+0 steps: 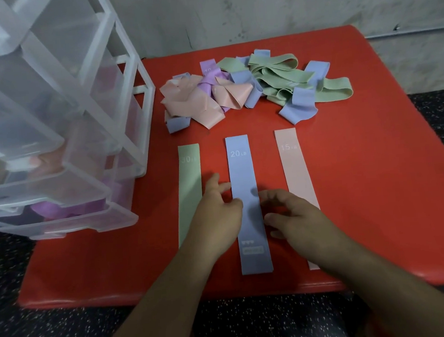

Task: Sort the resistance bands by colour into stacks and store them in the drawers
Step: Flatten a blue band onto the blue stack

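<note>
Though flat, blue band, white "20 LB".

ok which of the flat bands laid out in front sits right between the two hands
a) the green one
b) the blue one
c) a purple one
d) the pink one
b: the blue band marked 20 LB lies between the left hand and the right hand; the green band and the pink band lie either side.

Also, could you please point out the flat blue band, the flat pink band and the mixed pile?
flat blue band [242,170], head view, upper half
flat pink band [294,169], head view, upper half
mixed pile [277,69], head view, green band
</note>
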